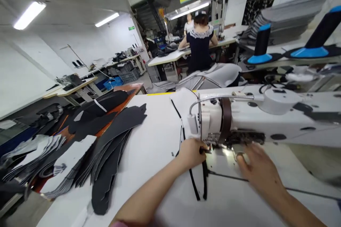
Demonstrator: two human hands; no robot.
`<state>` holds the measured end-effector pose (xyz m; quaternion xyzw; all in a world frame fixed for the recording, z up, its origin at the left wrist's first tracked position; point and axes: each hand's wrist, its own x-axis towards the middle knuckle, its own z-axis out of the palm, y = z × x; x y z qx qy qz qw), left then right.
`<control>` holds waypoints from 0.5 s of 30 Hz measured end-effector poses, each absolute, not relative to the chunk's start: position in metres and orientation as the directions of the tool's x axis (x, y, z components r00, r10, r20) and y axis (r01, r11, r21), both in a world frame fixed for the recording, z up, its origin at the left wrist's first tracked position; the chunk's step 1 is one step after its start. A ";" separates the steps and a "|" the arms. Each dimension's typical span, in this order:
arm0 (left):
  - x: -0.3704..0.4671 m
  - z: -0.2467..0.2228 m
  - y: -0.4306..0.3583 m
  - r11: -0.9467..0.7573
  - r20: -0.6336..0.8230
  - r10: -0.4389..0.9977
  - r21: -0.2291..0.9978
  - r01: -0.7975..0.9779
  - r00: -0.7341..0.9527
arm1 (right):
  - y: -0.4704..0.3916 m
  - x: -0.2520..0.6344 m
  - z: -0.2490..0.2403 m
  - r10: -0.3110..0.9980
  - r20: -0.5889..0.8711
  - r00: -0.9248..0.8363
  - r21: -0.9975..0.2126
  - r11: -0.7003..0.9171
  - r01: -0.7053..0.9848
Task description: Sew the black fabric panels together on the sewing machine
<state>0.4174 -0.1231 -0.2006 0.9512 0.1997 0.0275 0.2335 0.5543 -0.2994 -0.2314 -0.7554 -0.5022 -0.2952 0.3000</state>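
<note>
My left hand (190,153) lies beside the needle area of a white sewing machine (245,120), its fingers curled closed on a narrow black strip (205,181). The strip hangs out below the fingers onto the white table. A second black length (194,185) lies next to it, and a thin black strip (176,108) stretches away beyond the hand. My right hand (257,163) is under the machine head, right of the lit needle area. Motion blurs it, and its fingertips are partly hidden; what they touch is unclear.
Stacked dark fabric pieces (114,152) lie on the table at left, beside pale-topped stacks (70,163). Black thread cones (262,44) with blue bases stand at back right, near a pile of grey panels (290,21). A co-worker (199,42) sits at a table ahead.
</note>
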 end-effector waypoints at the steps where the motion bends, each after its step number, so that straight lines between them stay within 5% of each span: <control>1: 0.418 -0.197 -0.123 -0.821 -0.057 0.396 0.426 0.381 0.916 | -0.303 0.549 -0.227 0.516 0.787 0.338 -0.187 -0.322 0.928; 4: 0.424 -0.188 -0.119 -0.851 -0.101 0.414 0.311 0.424 0.905 | -0.307 0.530 -0.219 0.427 0.841 0.330 -0.218 -0.291 0.932; 9: 0.430 -0.182 -0.106 -0.915 -0.155 0.352 0.148 0.374 0.923 | -0.280 0.494 -0.226 0.807 0.555 0.203 -0.235 -0.082 0.969; 15: 0.421 -0.172 -0.108 -0.981 -0.159 0.120 0.130 0.142 0.980 | -0.254 0.481 -0.246 0.809 0.583 0.079 -0.073 -0.045 0.996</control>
